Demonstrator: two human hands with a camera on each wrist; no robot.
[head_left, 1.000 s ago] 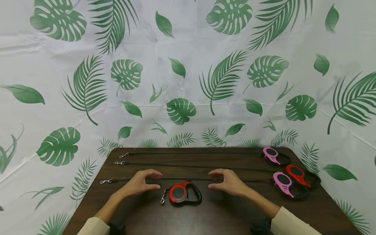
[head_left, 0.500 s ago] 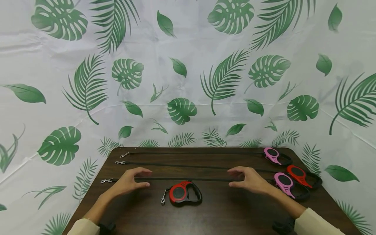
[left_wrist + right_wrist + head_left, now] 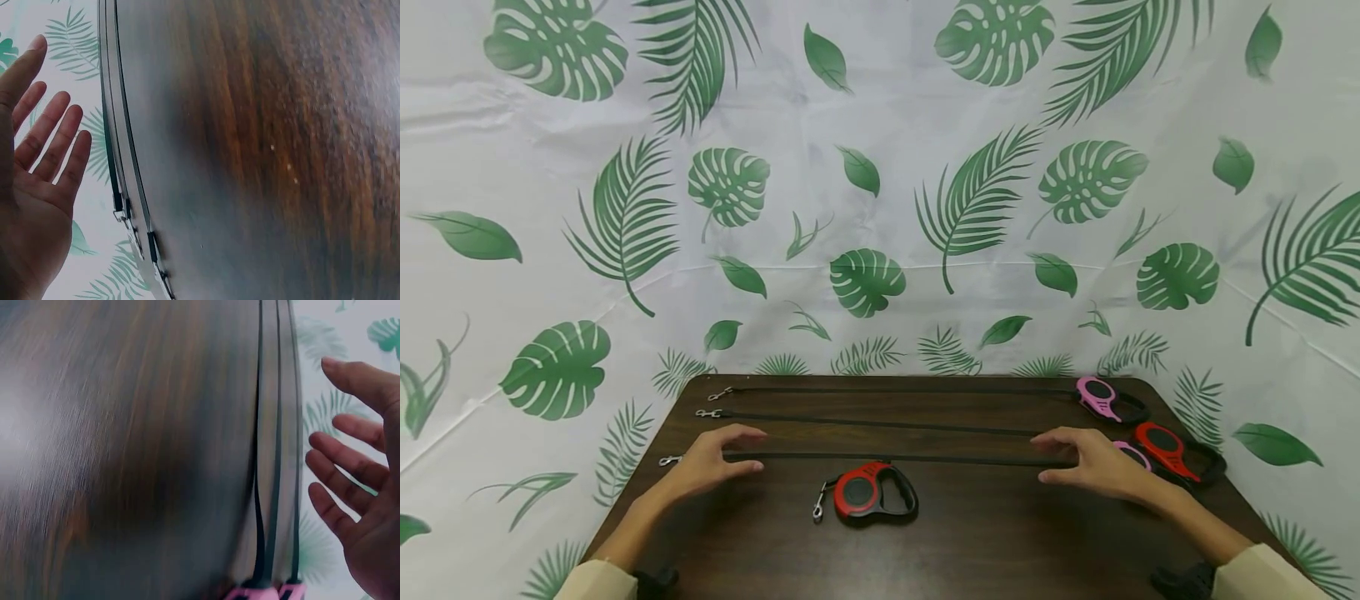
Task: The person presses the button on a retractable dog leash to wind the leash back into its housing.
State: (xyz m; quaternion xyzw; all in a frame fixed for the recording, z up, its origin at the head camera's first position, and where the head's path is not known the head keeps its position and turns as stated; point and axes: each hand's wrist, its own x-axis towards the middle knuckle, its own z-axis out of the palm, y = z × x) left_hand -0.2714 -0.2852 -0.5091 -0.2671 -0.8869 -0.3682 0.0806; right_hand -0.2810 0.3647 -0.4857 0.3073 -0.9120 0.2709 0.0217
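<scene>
Both hands hover low over the dark wooden counter (image 3: 970,550), spread wide apart, and neither grips anything. On the near-left side, the left hand (image 3: 703,462) has relaxed, nearly straight fingers reaching over the left end of the nearest leash strap (image 3: 887,457), close to that strap's metal clip (image 3: 668,460). Out to the right, the right hand (image 3: 1093,464) is released in the same way, palm down, fingers lying over the right end of that strap (whether the fingertips actually touch the strap cannot be told from the head view). Both wrist views show open palms with fingers apart, and the straps running along the counter beside them.

Nearest the person, between the two hands, lies a red retractable leash (image 3: 871,493) with its black handle to the right and a small clip (image 3: 817,507) dangling at its left; its cord is wound in. Just behind it the stretched strap runs left to right, ending at a pink leash case (image 3: 1131,452) mostly hidden by the right hand. Beside that sits a second red leash case (image 3: 1167,447). Farther back, a second strap (image 3: 880,424) crosses the counter, then a third one (image 3: 895,391) that leads to another pink leash case (image 3: 1099,397) at the far right corner. Behind everything hangs a white backdrop (image 3: 880,167) printed with green leaves.
</scene>
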